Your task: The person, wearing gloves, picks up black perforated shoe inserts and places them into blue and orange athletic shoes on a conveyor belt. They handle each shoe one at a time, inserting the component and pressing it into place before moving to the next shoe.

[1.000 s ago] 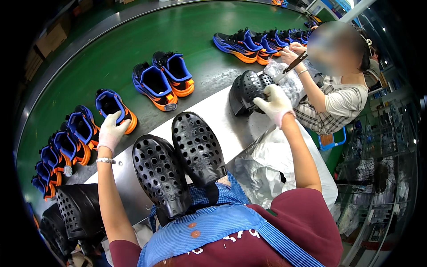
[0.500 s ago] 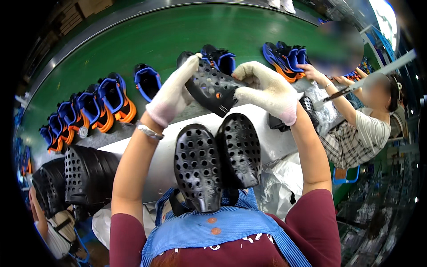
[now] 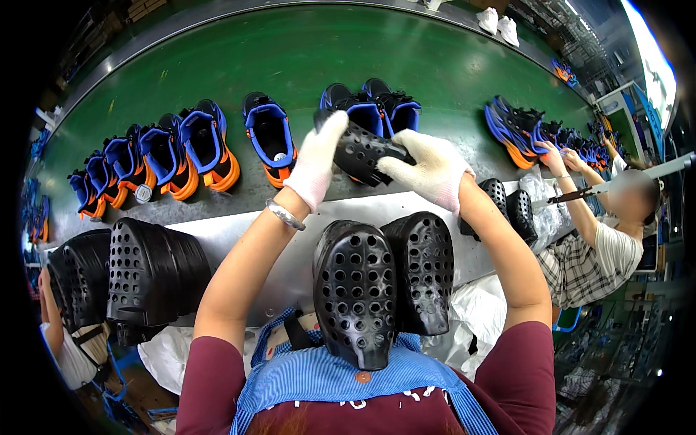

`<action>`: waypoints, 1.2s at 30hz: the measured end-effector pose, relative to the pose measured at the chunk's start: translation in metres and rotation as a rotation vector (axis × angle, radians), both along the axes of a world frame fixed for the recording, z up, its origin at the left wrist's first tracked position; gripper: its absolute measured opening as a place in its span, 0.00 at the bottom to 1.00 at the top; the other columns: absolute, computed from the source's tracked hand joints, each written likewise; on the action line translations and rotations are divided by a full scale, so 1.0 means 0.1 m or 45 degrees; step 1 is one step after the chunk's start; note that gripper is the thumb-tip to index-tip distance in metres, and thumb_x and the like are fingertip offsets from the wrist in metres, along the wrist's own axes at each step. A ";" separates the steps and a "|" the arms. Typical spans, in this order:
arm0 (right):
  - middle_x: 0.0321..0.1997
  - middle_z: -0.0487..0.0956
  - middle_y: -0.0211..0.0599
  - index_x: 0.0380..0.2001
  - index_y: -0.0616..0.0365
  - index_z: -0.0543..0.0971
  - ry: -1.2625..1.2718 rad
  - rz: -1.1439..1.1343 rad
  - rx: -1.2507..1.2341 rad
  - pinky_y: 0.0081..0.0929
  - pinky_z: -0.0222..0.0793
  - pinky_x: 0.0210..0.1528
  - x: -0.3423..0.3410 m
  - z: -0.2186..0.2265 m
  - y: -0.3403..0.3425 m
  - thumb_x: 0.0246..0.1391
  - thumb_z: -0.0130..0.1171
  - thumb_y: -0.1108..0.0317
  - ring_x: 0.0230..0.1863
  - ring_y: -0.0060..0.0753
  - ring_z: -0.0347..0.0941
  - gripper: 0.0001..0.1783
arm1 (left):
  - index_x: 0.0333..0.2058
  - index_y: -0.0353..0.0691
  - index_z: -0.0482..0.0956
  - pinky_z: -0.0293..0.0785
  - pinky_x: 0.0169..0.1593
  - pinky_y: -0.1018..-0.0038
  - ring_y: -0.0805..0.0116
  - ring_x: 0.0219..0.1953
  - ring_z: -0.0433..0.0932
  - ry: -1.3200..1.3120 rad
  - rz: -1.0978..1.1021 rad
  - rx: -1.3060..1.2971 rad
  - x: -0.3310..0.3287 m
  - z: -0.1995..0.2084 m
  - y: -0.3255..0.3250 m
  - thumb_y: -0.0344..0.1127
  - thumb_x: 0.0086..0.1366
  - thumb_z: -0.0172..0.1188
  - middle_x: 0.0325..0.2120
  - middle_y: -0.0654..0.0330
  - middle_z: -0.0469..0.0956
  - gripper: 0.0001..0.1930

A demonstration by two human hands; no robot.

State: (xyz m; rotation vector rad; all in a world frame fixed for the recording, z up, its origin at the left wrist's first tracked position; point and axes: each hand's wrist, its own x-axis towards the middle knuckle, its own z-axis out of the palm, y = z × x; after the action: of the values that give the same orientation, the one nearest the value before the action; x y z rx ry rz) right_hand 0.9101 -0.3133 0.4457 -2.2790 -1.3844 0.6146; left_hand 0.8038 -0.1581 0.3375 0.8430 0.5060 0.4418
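Both my hands wear white knit gloves. Between them is a black plastic shoe last (image 3: 365,151) full of round holes, held above the metal ledge. My left hand (image 3: 319,161) grips its left end, fingers closed over the top. My right hand (image 3: 429,168) pinches the other end between thumb and fingers. Below, two more dark perforated lasts (image 3: 355,286) lean against my blue apron (image 3: 326,384), holes facing up. Just beyond the held last, a pair of black and blue sneakers (image 3: 403,116) stands on the green belt, partly hidden by it and my hands.
To the left, a single sneaker (image 3: 268,138) and a row of orange-soled sneakers (image 3: 206,148) stand along the belt (image 3: 290,58). Large black perforated lasts (image 3: 156,272) lie on the metal ledge (image 3: 268,254). On the right, a co-worker (image 3: 602,243) handles sneakers.
The view has shifted, so shoes and ledge sit differently in it. The held last has tilted and now lies more level. Both hands keep their hold on it.
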 end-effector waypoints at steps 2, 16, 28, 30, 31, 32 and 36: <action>0.29 0.79 0.55 0.33 0.64 0.79 -0.129 0.008 -0.101 0.40 0.72 0.40 0.12 -0.10 0.01 0.52 0.58 0.49 0.35 0.54 0.78 0.24 | 0.47 0.35 0.77 0.75 0.43 0.71 0.69 0.41 0.78 0.112 -0.268 0.021 -0.06 -0.14 0.04 0.53 0.68 0.54 0.42 0.58 0.79 0.24; 0.37 0.82 0.54 0.35 0.62 0.82 -0.573 0.072 -0.567 0.40 0.74 0.46 0.47 -0.50 0.87 0.55 0.52 0.48 0.41 0.52 0.80 0.25 | 0.51 0.39 0.76 0.74 0.54 0.66 0.54 0.52 0.75 0.390 -0.312 1.843 -0.09 -0.39 -0.07 0.39 0.61 0.59 0.53 0.55 0.74 0.20; 0.49 0.80 0.48 0.47 0.58 0.81 -0.689 0.146 -0.531 0.36 0.73 0.53 0.47 -1.12 1.42 0.62 0.46 0.59 0.50 0.46 0.78 0.20 | 0.34 0.40 0.84 0.77 0.41 0.62 0.50 0.34 0.82 0.941 -1.015 1.747 0.53 -0.45 0.14 0.41 0.54 0.59 0.29 0.49 0.82 0.13; 0.49 0.81 0.49 0.47 0.57 0.81 -0.691 0.096 -0.465 0.38 0.75 0.50 0.49 -1.11 1.43 0.63 0.44 0.61 0.49 0.47 0.79 0.20 | 0.35 0.39 0.84 0.77 0.40 0.63 0.51 0.35 0.82 1.046 -1.205 1.677 0.64 -0.37 0.18 0.41 0.54 0.59 0.30 0.49 0.82 0.14; 0.49 0.80 0.49 0.47 0.57 0.81 -0.653 0.092 -0.455 0.38 0.75 0.51 0.53 -1.15 1.43 0.64 0.43 0.62 0.50 0.47 0.79 0.20 | 0.35 0.38 0.83 0.78 0.40 0.64 0.53 0.36 0.82 1.108 -1.218 1.454 0.64 -0.26 0.18 0.41 0.53 0.60 0.29 0.49 0.82 0.15; 0.50 0.80 0.48 0.47 0.57 0.81 -0.670 0.095 -0.373 0.38 0.74 0.53 0.55 -1.21 1.44 0.64 0.42 0.61 0.51 0.46 0.78 0.20 | 0.35 0.38 0.83 0.78 0.39 0.65 0.55 0.34 0.83 1.085 -1.212 1.537 0.64 -0.28 0.16 0.41 0.54 0.60 0.29 0.49 0.82 0.14; 0.62 0.71 0.46 0.59 0.53 0.70 -0.656 0.107 -0.517 0.37 0.64 0.63 0.47 -1.12 1.51 0.66 0.34 0.54 0.62 0.44 0.69 0.26 | 0.37 0.38 0.82 0.78 0.33 0.69 0.62 0.22 0.83 0.987 -1.122 1.589 0.57 -0.45 0.20 0.51 0.58 0.59 0.24 0.52 0.82 0.20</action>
State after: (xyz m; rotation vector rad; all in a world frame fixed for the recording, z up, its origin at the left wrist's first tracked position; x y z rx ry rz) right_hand 0.9570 -0.1627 0.3337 -2.8581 -1.7195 0.3676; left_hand 0.8605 -0.1384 0.2930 2.3443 0.4666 -0.5216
